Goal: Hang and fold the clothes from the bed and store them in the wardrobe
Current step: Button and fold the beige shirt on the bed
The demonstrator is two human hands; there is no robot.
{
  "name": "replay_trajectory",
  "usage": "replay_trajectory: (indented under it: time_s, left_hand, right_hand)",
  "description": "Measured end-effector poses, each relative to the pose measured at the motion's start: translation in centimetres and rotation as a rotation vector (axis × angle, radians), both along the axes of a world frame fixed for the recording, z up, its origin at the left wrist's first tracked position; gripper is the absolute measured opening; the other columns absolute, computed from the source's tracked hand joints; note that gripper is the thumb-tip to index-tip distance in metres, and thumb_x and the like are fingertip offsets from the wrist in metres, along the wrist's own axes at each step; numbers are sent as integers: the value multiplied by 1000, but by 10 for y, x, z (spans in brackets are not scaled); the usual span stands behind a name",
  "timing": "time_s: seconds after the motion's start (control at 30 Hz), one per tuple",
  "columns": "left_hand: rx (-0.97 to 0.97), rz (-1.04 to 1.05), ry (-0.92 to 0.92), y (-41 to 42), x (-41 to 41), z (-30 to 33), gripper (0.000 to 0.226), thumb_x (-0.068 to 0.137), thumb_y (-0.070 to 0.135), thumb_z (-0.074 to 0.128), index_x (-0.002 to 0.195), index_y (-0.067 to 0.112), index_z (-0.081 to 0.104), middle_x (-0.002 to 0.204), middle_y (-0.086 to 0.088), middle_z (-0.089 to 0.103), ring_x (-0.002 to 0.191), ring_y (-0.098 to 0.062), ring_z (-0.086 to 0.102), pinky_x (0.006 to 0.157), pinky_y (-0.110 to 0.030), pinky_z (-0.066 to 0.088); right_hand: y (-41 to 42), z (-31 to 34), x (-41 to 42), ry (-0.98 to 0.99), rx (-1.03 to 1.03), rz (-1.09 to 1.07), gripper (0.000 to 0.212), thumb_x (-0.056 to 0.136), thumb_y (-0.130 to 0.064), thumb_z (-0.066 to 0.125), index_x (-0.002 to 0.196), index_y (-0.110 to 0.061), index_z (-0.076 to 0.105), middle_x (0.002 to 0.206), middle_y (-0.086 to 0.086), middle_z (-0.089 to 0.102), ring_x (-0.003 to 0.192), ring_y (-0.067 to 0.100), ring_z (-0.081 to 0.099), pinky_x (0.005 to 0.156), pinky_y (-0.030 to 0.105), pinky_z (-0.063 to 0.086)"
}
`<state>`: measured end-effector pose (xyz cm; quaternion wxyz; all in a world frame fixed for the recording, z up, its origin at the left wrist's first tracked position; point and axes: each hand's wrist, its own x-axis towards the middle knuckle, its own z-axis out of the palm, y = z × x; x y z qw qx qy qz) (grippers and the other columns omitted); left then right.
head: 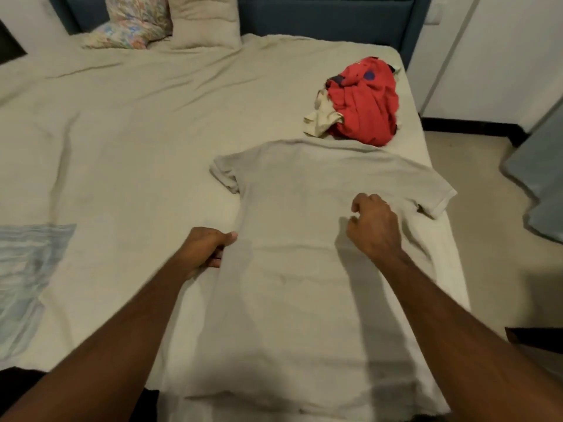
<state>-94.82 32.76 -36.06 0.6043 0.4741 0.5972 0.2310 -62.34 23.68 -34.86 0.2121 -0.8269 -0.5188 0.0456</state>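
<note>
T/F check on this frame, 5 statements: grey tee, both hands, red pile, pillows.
1. The grey T-shirt lies spread flat on the bed. True.
2. The left hand grips the shirt's left side edge. True.
3. The right hand holds a hanger. False: it holds nothing, fingers loosely curled above the shirt near the right sleeve.
4. The red garment is neatly folded. False: it sits crumpled in a heap beyond the shirt, with a cream garment beside it.
5. Pillows lean at the headboard end. True.
</note>
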Motion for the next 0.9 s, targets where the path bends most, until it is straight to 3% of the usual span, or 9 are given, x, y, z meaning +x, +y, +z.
replay_trajectory:
  time_s: [0.07, 0.23, 0.33, 0.5, 0.57, 0.67, 0.8, 0.9]
  left_hand:
    - [-21, 14, -41, 13, 2, 1, 23, 94, 13, 70, 76, 3, 61, 60, -7, 62, 45, -15, 58, 46, -26, 51]
    - [-46, 77, -75, 30, 2, -14, 26, 98, 12, 60, 73, 6, 60, 64, -8, 51, 46, -14, 43, 43, -23, 46]
    - [-22, 60, -94, 30, -3, -22, 28, 100, 5, 53, 75, 2, 64, 67, -11, 57, 48, -14, 51, 47, -24, 50]
    - [1, 18, -81, 34, -6, -28, 26, 104, 7, 50, 86, -1, 67, 68, -9, 61, 53, -12, 57, 56, -27, 54]
    - [15, 2, -71, 34, -7, -31, 26, 104, 8, 50, 86, 0, 68, 70, -10, 61, 56, -13, 57, 59, -28, 55]
    - [31, -20, -88, 34, -8, -34, 28, 103, 12, 54, 80, 3, 66, 71, -10, 58, 56, -13, 55, 62, -30, 55]
    - [67, -47, -103, 31, -6, -36, 41, 88, 26, 79, 84, -12, 64, 68, -10, 63, 61, -16, 59, 66, -31, 55]
    - [128, -97, -61, 29, -5, -37, 44, 71, 27, 93, 74, -4, 61, 60, -7, 52, 56, -16, 46, 56, -27, 44]
  right_hand:
    - [33, 4, -31, 11, 12, 150, 21, 83, -6, 64, 101, -15, 64, 104, 9, 61, 97, 33, 60, 85, 42, 49]
    - [110, 14, -89, 7, -5, 498, 18, 92, -5, 59, 102, -17, 67, 105, 5, 58, 98, 23, 57, 85, 39, 50]
    - [151, 13, -114, 6, -14, 603, 20, 95, -5, 58, 103, -20, 67, 104, 4, 57, 98, 23, 56, 81, 35, 49]
    - [206, 5, -150, -44, -77, 749, 23, 94, -3, 60, 110, -15, 71, 113, 8, 63, 105, 27, 58, 88, 38, 50]
    - [220, -3, -163, -62, -91, 758, 21, 98, -16, 61, 118, -17, 69, 117, 10, 62, 111, 28, 57, 90, 37, 48]
    - [230, -22, -175, -76, -175, 687, 44, 96, -38, 65, 138, -28, 55, 124, 14, 57, 116, 34, 52, 96, 40, 46]
    - [234, -36, -181, -228, -221, 631, 38, 99, -15, 51, 135, -26, 56, 123, 13, 58, 117, 36, 49, 96, 41, 45]
    - [240, -28, -180, -103, -181, 561, 35, 101, -6, 47, 130, -16, 62, 124, 12, 62, 119, 32, 54, 99, 35, 44]
